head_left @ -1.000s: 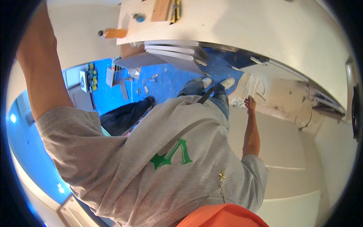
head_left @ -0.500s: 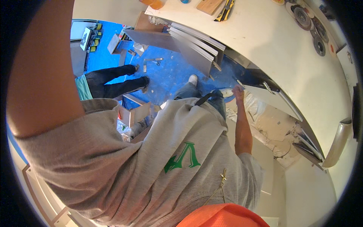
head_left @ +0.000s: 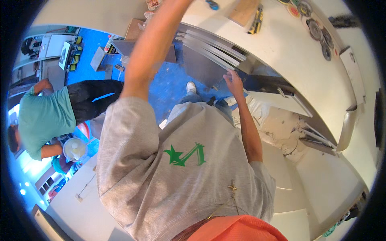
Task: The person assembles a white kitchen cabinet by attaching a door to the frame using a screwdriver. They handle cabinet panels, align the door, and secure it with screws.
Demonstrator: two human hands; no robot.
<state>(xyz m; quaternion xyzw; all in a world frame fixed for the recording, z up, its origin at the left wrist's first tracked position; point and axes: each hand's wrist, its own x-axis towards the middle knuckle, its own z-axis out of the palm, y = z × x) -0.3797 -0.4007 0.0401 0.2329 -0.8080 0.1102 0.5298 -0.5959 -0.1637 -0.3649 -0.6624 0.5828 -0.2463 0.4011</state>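
I look down my own grey T-shirt [head_left: 181,172] with a green mark on it. My left arm [head_left: 148,60] stretches up and leaves the picture at the top edge, so my left hand is hidden. My right hand [head_left: 234,83] is held out low in front of me. Its spread fingertips touch the near ends of a stack of long grey metal strips [head_left: 213,48], which lie under the edge of a white worktable [head_left: 289,52]. Nothing is held in that hand. My shoes [head_left: 191,87] stand on a blue floor [head_left: 169,84].
A person in a teal shirt and black trousers [head_left: 44,116] bends over at the left, beside a white bucket [head_left: 74,149]. On the worktable lie a wooden block [head_left: 243,12], a yellow-and-black tool [head_left: 257,18] and several round discs [head_left: 317,28]. A cardboard box [head_left: 132,28] stands behind.
My left arm has swung from the left side to straight up the middle. My right hand has risen from beside my leg to the ends of the grey strips.
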